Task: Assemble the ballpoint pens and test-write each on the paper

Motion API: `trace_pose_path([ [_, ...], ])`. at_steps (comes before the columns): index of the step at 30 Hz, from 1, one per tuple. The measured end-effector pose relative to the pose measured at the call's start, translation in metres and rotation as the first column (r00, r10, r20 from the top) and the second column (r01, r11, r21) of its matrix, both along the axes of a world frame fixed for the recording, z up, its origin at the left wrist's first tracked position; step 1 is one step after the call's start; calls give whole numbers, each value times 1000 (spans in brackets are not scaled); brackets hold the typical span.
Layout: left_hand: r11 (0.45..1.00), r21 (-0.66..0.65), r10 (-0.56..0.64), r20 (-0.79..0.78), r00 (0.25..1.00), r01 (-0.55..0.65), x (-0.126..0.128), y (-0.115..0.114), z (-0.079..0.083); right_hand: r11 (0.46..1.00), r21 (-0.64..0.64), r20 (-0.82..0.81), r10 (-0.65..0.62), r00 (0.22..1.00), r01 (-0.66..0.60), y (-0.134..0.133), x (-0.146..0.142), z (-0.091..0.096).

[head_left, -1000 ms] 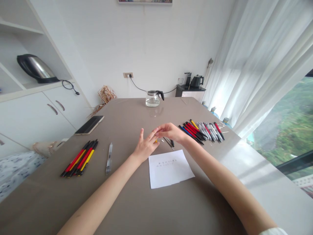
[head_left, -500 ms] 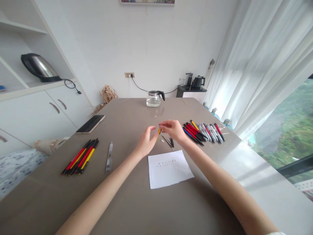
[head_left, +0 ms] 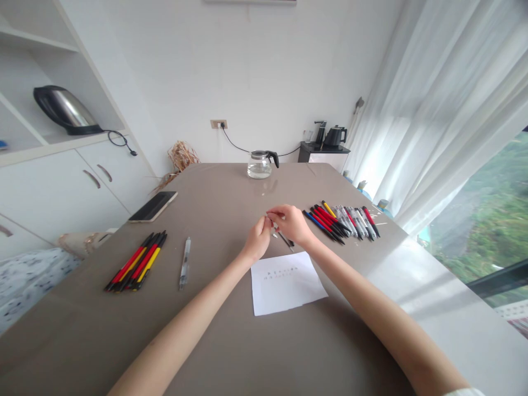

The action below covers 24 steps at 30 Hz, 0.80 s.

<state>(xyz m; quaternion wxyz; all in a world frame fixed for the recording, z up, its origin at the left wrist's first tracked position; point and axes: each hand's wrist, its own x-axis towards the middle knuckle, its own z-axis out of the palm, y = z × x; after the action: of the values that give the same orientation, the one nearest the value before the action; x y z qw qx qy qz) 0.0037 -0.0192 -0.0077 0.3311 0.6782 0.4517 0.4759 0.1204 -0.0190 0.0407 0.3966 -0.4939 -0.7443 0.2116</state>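
Note:
My left hand [head_left: 258,241] is closed in a fist just beyond the paper, its thumb upward. A yellow pen barrel showed in it half a second ago; the fingers now hide it. My right hand [head_left: 291,224] pinches at the top of the left fist, the fingertips of both hands meeting. What lies in the right pinch is too small to make out. Below the right hand, a thin pen refill [head_left: 285,240] and small pen parts lie on the table, partly covered. Nearer to me is a white paper sheet [head_left: 289,297] with faint handwriting.
Red, yellow and black pens [head_left: 135,263] lie bundled at left, beside a single clear pen [head_left: 185,264]. A row of several mixed pens [head_left: 330,223] lies at right. Farther off are a phone [head_left: 152,207] and a glass pot [head_left: 259,166] with clear liquid.
My left hand has moved slightly right and closed its fingers, hiding the yellow barrel. The right hand has stayed nearly in place, its fingertips now against the left hand.

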Motion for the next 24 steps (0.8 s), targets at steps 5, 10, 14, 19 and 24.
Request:
trace_pose_path([
  [5, 1000, -16, -6, 79, 997, 7, 2, 0, -6, 998, 68, 77, -19, 997, 14, 0, -1, -3],
  [10, 998, -57, -18, 123, 992, 25, 4, 0, -6, 994, 101, 86, -45, 995, 36, 2, -1, -8],
  [14, 997, -77, -18, 174, 985, 32, 4, 3, -7, 989, 133, 76, -76, 994, 66, 5, -1, -8],
  [19, 991, -106, -50, 236, 970, 77, 3, 5, -11, 984, 157, 95, -101, 990, 85, 6, 0, -9],
  [24, 980, -139, -103, 246, 964, 140, 2, 7, -11, 981, 166, 84, -115, 990, 100, 6, -4, -14],
])
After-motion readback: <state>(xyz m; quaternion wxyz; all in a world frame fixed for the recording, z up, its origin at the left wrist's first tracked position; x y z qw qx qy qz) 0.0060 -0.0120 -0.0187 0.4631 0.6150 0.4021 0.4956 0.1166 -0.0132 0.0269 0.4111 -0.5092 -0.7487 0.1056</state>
